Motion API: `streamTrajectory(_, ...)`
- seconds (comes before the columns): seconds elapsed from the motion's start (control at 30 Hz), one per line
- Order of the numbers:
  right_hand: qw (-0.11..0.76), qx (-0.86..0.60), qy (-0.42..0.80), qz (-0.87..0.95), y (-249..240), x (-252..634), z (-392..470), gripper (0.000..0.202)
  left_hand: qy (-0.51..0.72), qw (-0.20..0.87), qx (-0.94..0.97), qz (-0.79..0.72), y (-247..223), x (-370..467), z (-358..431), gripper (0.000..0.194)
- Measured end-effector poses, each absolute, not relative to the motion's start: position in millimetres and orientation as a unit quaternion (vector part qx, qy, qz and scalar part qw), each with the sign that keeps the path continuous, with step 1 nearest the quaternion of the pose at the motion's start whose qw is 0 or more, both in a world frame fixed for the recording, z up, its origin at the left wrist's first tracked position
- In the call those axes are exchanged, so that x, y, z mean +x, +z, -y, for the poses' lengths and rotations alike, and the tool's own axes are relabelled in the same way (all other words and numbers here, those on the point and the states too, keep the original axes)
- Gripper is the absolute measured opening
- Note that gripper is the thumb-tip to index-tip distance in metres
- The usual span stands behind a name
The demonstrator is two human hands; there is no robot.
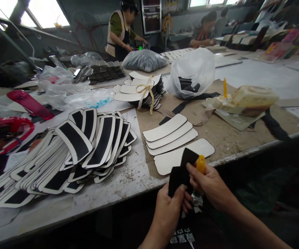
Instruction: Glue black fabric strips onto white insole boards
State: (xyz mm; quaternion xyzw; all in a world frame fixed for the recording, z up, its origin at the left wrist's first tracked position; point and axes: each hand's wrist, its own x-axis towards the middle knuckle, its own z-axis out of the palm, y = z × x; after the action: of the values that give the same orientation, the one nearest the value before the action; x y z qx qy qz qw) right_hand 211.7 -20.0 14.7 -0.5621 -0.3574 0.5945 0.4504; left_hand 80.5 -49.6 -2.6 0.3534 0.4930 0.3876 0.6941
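The black piece (176, 176) spans between left hand (168, 204) and right hand (209, 182).

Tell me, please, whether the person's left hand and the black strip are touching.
Touching. The head view shows it: the left hand holds the black strip by its lower part, with the thumb lying on it.

The one camera sits on the person's head and looks forward and down over a table (135, 178), whose near edge slants up toward the right. It is close above the left hand (169, 204) and right hand (208, 181), low and right of centre. The wide view reaches back to a standing co-worker (117, 36) and a window (48, 14) well beyond.
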Motion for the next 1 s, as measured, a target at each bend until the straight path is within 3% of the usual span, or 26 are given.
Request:
streamTrajectory(0.1, 0.526, -0.571, 0.555, 0.298, 18, 228, 15, 0.034, 0.352, 0.725, 0.361, -0.469, -12, 89, 58, 0.029)
streamTrajectory(0.3, 0.549, -0.514, 0.579, 0.314, 39, 268, -7, 0.030, 0.295, 0.727, 0.371, -0.497, -16, 67, 67, 0.029)
streamTrajectory(0.37, 0.482, -0.554, 0.556, 0.389, 43, 283, -14, 0.032, 0.311, 0.692, 0.356, -0.546, -14, 50, 61, 0.030)
streamTrajectory(0.47, 0.279, -0.586, 0.461, 0.605, 48, 291, -27, 0.033, 0.377, 0.632, 0.287, -0.614, -12, 29, 43, 0.033)
streamTrajectory(0.53, 0.150, -0.541, 0.401, 0.723, 49, 281, -37, 0.032, 0.411, 0.612, 0.254, -0.626, -12, 22, 28, 0.038)
streamTrajectory(0.63, 0.031, -0.466, 0.389, 0.794, 50, 251, -55, 0.028, 0.411, 0.620, 0.254, -0.618, -11, 20, 6, 0.041)
streamTrajectory(1.0, -0.107, -0.418, 0.292, 0.854, 29, 191, -95, 0.018, 0.341, 0.661, 0.282, -0.606, -13, 16, -17, 0.022)
